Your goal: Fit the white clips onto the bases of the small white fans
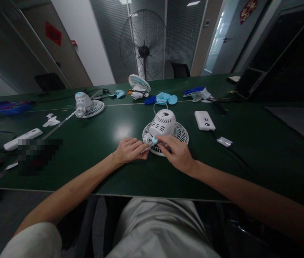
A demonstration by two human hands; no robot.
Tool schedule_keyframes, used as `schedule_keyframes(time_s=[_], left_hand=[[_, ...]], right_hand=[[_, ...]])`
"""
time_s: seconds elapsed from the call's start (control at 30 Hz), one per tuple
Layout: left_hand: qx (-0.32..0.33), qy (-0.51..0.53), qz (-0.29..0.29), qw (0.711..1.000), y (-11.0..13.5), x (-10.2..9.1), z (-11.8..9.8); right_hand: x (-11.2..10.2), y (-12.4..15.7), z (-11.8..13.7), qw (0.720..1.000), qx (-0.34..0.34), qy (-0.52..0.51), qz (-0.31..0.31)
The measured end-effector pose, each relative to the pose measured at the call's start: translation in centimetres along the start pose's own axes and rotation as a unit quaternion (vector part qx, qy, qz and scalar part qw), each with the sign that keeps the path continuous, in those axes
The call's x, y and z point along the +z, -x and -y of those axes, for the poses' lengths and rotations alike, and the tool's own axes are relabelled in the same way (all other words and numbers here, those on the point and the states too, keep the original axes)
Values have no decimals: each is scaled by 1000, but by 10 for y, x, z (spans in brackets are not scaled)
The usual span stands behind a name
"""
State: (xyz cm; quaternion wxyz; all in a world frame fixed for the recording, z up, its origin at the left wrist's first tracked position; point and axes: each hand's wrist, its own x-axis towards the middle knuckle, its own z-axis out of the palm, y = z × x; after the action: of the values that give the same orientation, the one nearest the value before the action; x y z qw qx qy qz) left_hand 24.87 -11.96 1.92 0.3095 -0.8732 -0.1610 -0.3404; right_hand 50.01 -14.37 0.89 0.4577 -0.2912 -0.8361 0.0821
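A small white fan [163, 122] lies face down on the green table, its grille [182, 133] against the top and its motor housing upward. My left hand [131, 150] is closed on the fan's white neck joint [148, 139] at the near left of the housing. Between the thumb and fingers of my right hand [177, 152] is a small light-blue knob [154, 140], pressed against that joint. The fingertips partly hide where knob and joint meet.
Another white fan [84, 104] lies at left, and one more [139, 86] stands farther back. Light-blue fan blades [166, 98] lie behind the work. A white power bank [205, 120] with a cable sits at right; a white power strip [23, 139] lies at left.
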Motion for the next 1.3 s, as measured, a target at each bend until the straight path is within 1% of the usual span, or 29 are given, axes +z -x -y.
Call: schedule_keyframes(time_s=[0.13,0.2,0.3,0.37,0.43,0.53,0.6,0.67,0.73,0.83,0.9,0.97,1.03,1.07,1.13,1.23,1.3], left_hand=[[-19,-3,11,1000,6,2,1],[-29,3,7,1000,10,4,2],[-36,14,-4,999,13,7,4],[-48,23,-15,998,13,9,5],[-70,35,-21,997,12,9,4],[-100,75,0,992,10,9,2],[-122,126,21,984,11,8,0],[-165,186,25,968,12,7,-2],[-224,236,13,945,13,8,-4],[-318,287,-9,904,13,11,-5],[-381,307,-9,872,11,13,-3],[-436,318,21,842,9,16,1],[-464,320,73,823,8,18,4],[-464,320,97,821,8,19,5],[-437,324,132,829,8,18,6],[-371,336,160,851,8,14,5],[-345,336,169,860,7,12,4]], right_hand=[[0,2,3,998,-41,17,43],[1,3,4,998,-31,28,40],[3,4,3,998,5,50,25],[4,5,0,997,4,67,36],[5,6,-2,995,-11,78,60],[6,7,-4,993,-13,89,73],[5,7,-4,991,-6,103,80],[4,6,-3,988,-12,122,97],[3,5,-1,983,-25,142,116],[3,3,2,977,-31,164,134],[4,2,3,975,-26,172,138],[4,0,4,974,-23,176,139],[4,-1,5,974,-20,179,140],[4,-1,5,973,-18,180,140],[2,-2,5,973,-12,180,143],[-2,-1,2,973,-10,177,147],[-5,0,-1,973,-19,174,148]])
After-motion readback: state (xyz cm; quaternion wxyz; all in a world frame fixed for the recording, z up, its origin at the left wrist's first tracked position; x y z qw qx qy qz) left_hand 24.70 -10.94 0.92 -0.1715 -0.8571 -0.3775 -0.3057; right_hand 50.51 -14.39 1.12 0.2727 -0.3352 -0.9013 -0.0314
